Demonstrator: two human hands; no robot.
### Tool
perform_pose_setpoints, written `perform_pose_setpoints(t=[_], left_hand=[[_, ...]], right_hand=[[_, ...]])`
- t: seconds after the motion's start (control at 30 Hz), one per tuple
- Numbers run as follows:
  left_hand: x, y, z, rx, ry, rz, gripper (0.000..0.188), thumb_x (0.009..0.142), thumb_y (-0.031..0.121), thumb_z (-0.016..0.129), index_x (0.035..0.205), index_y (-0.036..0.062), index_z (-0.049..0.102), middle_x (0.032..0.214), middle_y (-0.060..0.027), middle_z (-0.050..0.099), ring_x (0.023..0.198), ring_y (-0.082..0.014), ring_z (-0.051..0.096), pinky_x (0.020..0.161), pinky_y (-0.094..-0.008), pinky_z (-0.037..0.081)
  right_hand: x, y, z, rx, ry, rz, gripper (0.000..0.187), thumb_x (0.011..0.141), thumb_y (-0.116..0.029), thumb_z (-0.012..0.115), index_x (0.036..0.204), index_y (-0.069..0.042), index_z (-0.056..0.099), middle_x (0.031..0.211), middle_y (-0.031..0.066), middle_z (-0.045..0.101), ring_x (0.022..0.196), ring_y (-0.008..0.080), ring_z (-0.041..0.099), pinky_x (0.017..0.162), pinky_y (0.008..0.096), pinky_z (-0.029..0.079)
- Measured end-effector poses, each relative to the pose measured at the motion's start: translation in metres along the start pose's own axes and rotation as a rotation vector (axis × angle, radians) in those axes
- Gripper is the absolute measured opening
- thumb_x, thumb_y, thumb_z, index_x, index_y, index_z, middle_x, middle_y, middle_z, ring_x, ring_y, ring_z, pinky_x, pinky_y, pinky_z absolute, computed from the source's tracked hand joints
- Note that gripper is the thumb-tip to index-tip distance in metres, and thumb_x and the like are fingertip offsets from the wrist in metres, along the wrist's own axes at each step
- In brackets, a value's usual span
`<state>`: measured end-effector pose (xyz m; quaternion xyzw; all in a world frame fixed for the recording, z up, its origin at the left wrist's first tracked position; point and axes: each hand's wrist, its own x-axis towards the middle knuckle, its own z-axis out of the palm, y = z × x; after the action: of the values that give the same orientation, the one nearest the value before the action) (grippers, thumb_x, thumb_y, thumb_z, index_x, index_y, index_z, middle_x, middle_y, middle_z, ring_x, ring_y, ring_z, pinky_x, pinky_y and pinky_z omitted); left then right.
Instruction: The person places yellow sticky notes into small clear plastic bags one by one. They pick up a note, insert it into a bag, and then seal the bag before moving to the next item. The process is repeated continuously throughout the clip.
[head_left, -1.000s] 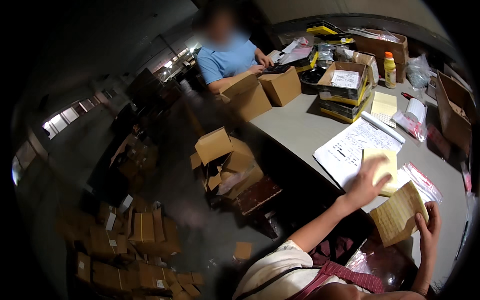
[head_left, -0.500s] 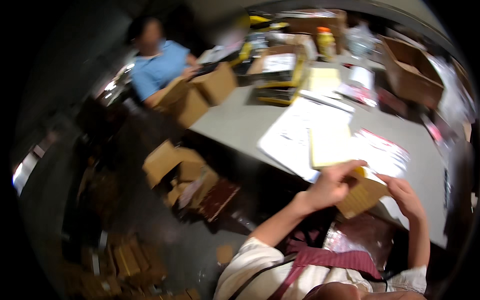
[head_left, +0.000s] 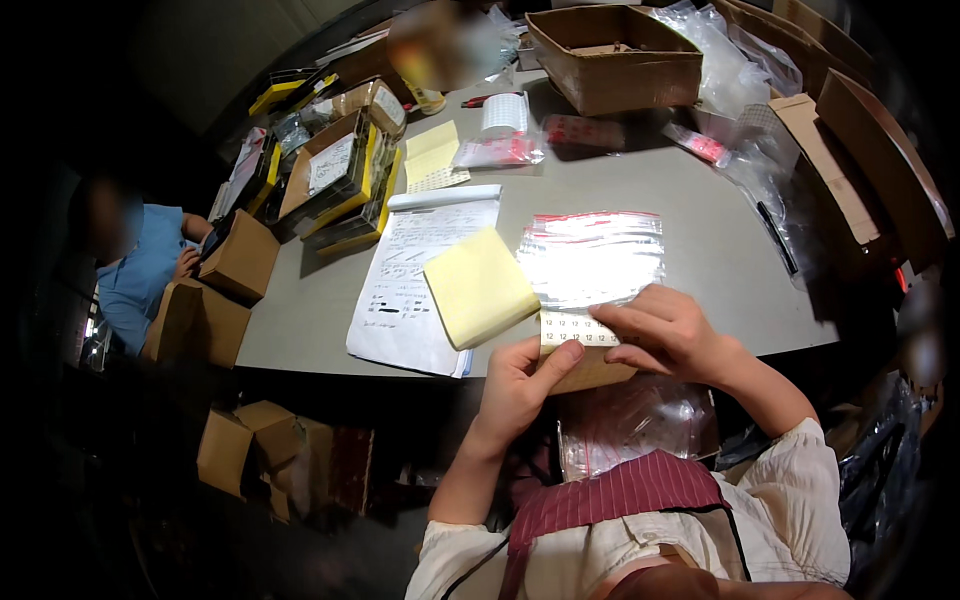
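Below and right of centre, the person's left hand [head_left: 512,388] and right hand [head_left: 672,333] hold a label sheet [head_left: 568,328]. Clear plastic bags [head_left: 590,262] lie above it; yellow paper [head_left: 480,288] overlaps a notepad [head_left: 425,240] near centre. A co-worker [head_left: 145,270] appears at left.

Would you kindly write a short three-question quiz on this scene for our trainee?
1. Which thing do the left hand and right hand both touch: (a) a bottle, (b) a sheet of labels, (c) a pen?
2. True or false: the yellow paper nearest the left hand lies partly on the notebook.
3. Fill in: the person at the far left wears a ____ shirt.

Key: 1. b; 2. true; 3. blue.
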<state>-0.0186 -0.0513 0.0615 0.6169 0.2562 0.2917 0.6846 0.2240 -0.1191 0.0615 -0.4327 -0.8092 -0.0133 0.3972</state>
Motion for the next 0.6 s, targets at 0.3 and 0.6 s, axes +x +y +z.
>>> perform_pose_setpoints(t=[0.3, 0.6], left_hand=[[0.004, -0.001, 0.005, 0.316, 0.239, 0.133, 0.031, 0.093, 0.018, 0.077, 0.117, -0.0005, 0.073, 0.101, -0.0087, 0.075, 0.091, -0.0144, 0.067, 0.081, -0.0302, 0.053], [0.007, 0.000, 0.011, 0.159, 0.183, 0.132, 0.026, 0.086, 0.010, 0.081, 0.106, -0.0033, 0.071, 0.098, -0.0102, 0.074, 0.089, -0.0140, 0.067, 0.081, -0.0273, 0.052]], right_hand=[[-0.014, 0.003, 0.002, 0.144, 0.102, 0.142, 0.026, 0.085, -0.011, 0.081, 0.106, -0.001, 0.070, 0.081, 0.0111, 0.066, 0.071, 0.0286, 0.064, 0.067, 0.0368, 0.049], [-0.015, -0.005, -0.001, -0.024, 0.118, -0.009, 0.032, 0.082, -0.015, 0.083, 0.108, -0.004, 0.067, 0.087, 0.0128, 0.065, 0.077, 0.0335, 0.063, 0.069, 0.0415, 0.050]])
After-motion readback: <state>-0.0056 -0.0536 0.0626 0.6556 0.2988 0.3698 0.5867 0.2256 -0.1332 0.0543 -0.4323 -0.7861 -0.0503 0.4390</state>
